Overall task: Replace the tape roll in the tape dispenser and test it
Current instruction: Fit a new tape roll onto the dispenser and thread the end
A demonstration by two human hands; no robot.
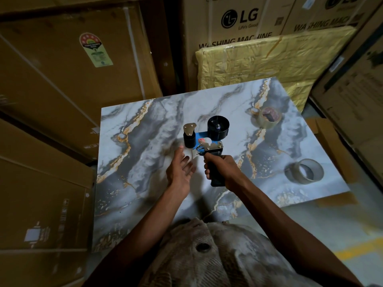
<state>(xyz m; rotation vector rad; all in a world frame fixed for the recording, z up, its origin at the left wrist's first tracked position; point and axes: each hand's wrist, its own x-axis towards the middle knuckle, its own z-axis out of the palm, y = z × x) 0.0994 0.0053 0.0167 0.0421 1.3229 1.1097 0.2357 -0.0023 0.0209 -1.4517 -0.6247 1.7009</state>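
**Marbled table with 2 tape rolls**

The table (157,121) has a glossy top, marbled white and grey with gold veins. 2 things lie on it, well apart, near its right edge: a clear tape roll (268,117) and an empty cardboard core (304,170).

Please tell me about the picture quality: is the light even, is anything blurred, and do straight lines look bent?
Head view: light is dim and uneven, the marbled tabletop brightest, the cardboard boxes dark; the left hand is slightly motion-blurred, while the right hand and the tape dispenser are sharper; box edges bow near the frame borders, as a wide-angle lens gives; the frame's edges are soft.
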